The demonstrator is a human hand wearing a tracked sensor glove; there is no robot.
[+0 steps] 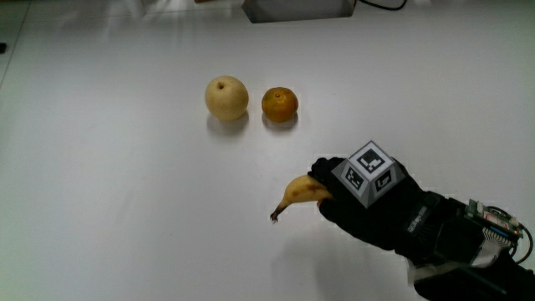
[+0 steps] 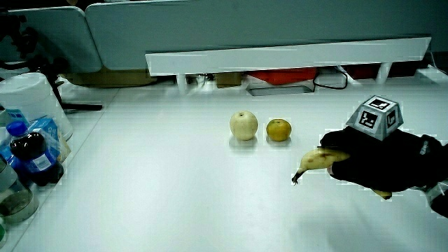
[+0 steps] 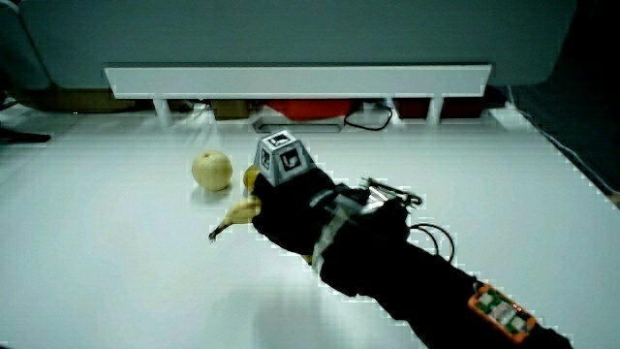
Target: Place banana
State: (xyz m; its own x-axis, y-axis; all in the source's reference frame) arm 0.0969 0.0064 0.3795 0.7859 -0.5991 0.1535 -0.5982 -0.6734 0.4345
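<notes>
The hand in its black glove is shut on a yellow banana, whose stem end sticks out from the fingers just above the white table. In both side views the banana is mostly covered by the hand. The hand is nearer to the person than a pale round pear and an orange, which sit side by side.
In a side view, bottles and a white container stand at the table's edge. A low white partition runs along the table, with cables and boxes under it. A wired device is strapped to the forearm.
</notes>
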